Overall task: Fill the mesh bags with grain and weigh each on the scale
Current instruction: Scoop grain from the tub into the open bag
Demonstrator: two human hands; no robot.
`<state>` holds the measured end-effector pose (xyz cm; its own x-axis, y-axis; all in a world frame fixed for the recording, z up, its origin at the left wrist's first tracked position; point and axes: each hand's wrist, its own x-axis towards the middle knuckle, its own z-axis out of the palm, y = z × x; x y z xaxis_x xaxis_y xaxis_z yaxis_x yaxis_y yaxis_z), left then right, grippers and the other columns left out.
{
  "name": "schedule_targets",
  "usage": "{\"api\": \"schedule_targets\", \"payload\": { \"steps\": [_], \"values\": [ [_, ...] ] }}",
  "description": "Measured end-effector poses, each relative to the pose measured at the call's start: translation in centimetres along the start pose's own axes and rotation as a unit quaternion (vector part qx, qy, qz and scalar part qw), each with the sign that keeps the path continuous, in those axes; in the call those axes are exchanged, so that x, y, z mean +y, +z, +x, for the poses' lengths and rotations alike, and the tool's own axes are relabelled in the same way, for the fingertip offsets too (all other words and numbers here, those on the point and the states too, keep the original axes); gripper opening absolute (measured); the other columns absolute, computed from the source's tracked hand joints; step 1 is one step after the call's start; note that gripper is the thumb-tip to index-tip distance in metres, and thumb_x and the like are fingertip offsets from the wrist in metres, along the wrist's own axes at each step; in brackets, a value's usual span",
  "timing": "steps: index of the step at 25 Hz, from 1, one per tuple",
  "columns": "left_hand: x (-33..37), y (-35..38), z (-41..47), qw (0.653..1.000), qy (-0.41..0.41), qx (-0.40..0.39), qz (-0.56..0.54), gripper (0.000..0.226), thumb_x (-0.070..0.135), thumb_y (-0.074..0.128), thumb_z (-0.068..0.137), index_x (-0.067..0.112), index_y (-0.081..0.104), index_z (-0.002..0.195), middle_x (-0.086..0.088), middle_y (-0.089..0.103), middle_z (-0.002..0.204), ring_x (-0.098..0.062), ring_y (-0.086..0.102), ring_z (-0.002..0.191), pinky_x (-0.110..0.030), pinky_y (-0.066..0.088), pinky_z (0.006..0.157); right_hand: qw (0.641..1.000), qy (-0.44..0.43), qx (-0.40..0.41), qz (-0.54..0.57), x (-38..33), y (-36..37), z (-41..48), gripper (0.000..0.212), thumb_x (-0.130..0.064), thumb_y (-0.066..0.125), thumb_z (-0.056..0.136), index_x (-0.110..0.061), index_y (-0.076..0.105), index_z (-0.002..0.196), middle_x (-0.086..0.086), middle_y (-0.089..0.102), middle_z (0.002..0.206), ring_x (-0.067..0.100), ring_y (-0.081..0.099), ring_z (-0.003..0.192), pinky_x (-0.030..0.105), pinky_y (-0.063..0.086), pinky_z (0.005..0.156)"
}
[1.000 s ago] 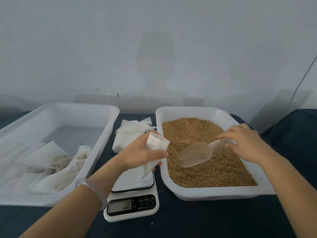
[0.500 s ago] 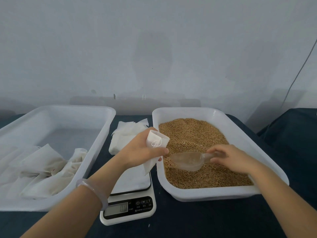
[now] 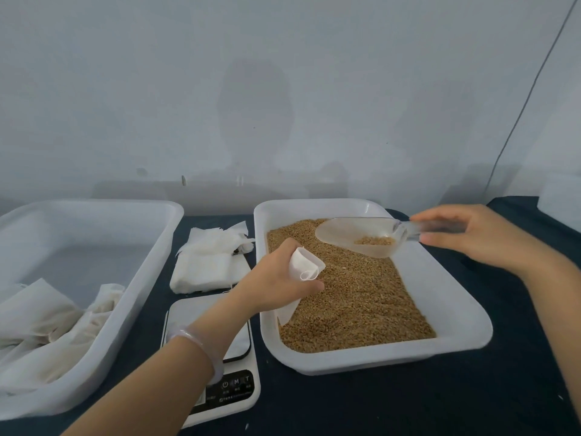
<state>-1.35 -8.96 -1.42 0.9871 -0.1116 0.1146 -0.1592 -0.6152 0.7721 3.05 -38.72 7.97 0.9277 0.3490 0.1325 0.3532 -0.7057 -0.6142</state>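
My left hand grips a small white mesh bag by its neck, mouth open and held over the left side of the grain. The bag's lower end hangs down to the grain surface. My right hand holds the handle of a clear plastic scoop above the far part of the white tray of brown grain. A little grain lies in the scoop. The scoop's front lip is above and to the right of the bag's mouth. The white kitchen scale lies under my left forearm.
A pile of folded empty mesh bags lies between the two trays, behind the scale. The large white tray on the left holds several crumpled bags. A dark cloth covers the table. A wall stands close behind.
My right hand has lifted the scoop out of the grain and up toward the tray's far side, with a little grain in it. My left hand has moved the bag rightward over the grain.
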Motion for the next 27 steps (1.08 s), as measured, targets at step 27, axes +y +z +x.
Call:
{"api": "schedule_targets", "payload": {
  "steps": [27],
  "values": [
    [0.6,2.2,-0.8,0.998,-0.019,0.053,0.034,0.043,0.049,0.053,0.064,0.019,0.043,0.092,0.003,0.061,0.084,-0.019,0.062,0.076,-0.038,0.052,0.067,0.932,-0.187,0.111,-0.290,-7.0,-0.2,0.6,0.032,-0.031,0.075,0.075,-0.040,0.066,0.104,-0.018,0.052,0.099,0.010,0.032,0.113,0.027,0.011,0.095]
  ]
}}
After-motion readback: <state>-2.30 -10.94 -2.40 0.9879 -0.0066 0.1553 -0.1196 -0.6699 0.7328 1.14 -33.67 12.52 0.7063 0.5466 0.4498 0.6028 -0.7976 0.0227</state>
